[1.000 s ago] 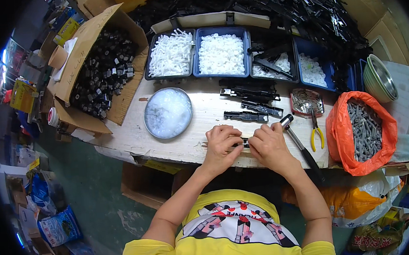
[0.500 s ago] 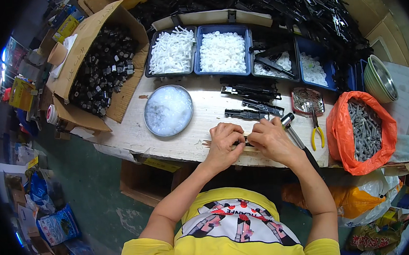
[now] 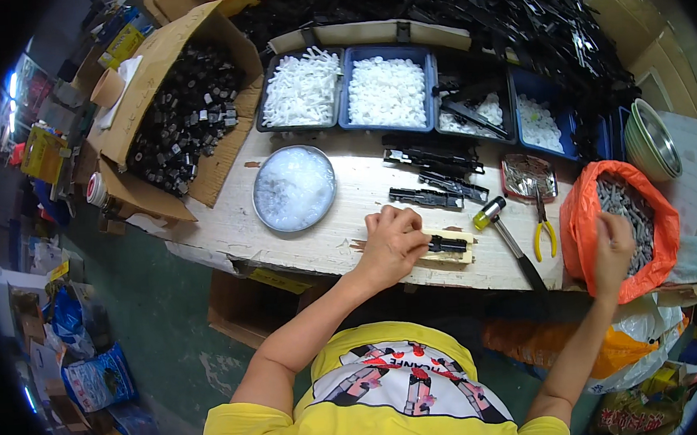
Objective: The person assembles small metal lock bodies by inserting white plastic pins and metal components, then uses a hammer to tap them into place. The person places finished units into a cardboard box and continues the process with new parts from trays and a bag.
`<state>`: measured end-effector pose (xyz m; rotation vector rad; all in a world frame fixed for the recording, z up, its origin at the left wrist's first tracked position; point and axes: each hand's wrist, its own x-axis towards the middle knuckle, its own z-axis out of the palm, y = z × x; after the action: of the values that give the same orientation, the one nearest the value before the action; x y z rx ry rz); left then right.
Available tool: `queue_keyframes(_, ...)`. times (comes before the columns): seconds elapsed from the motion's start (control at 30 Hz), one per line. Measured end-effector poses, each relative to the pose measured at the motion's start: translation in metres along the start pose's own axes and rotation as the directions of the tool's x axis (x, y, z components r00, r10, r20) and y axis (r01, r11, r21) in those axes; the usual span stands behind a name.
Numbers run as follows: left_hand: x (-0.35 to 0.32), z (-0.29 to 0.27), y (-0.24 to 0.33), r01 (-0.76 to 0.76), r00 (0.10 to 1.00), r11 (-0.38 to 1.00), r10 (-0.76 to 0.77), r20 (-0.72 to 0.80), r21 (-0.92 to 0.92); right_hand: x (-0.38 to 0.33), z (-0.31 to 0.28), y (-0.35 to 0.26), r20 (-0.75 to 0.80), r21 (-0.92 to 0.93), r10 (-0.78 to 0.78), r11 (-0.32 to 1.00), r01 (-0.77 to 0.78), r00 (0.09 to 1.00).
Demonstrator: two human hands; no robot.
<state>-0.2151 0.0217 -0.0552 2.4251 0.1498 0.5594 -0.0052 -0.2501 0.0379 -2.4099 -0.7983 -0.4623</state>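
Left hand (image 3: 395,242) is pressed down on the near end of a small black part (image 3: 446,245) that sits on a pale wooden block (image 3: 456,254) at the bench's (image 3: 348,209) front edge. Fingers curled over it; whether they pinch it or just hold it down, can't tell, the hand hides the contact. Right hand (image 3: 613,251) is inside the mouth of the orange bag (image 3: 583,217) at the right end of the bench, fingertips buried among the grey metal pieces (image 3: 635,213). Grip hidden, can't tell if it holds anything.

Hard to read: the black heap (image 3: 471,7) along the back is a tangle, single parts not separable. The bag's lower half drops below the bench edge.

Containers:
- cardboard box (image 3: 163,109), far left: dark small parts
- two trays: white sticks (image 3: 301,91), white small bits (image 3: 388,92)
- next blue tray (image 3: 474,108): black strips over white bits
- round metal dish (image 3: 294,187): whitish translucent stuff
- small metal tray (image 3: 530,176), contents unclear
- stacked bowls (image 3: 651,136), far right

Loose on the bench: black strips (image 3: 434,171), a hammer (image 3: 504,227) and yellow-handled pliers (image 3: 542,232) between block and bag.
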Motion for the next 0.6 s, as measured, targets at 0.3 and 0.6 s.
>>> queue_keyframes(0.3, 0.009, -0.011, -0.004, -0.114, 0.986, 0.990, 0.102, 0.135, 0.084, -0.006, -0.011, 0.117, 0.260, -0.455, 0.363, 0.863, -0.218, 0.895)
queue_keyframes(0.6, 0.123, -0.093, -0.106, 0.269, 0.872, 0.947, -0.163, -0.462, 0.175, -0.004, -0.009, 0.105, 0.176, -0.321, 0.348, 0.904, -0.281, 0.921)
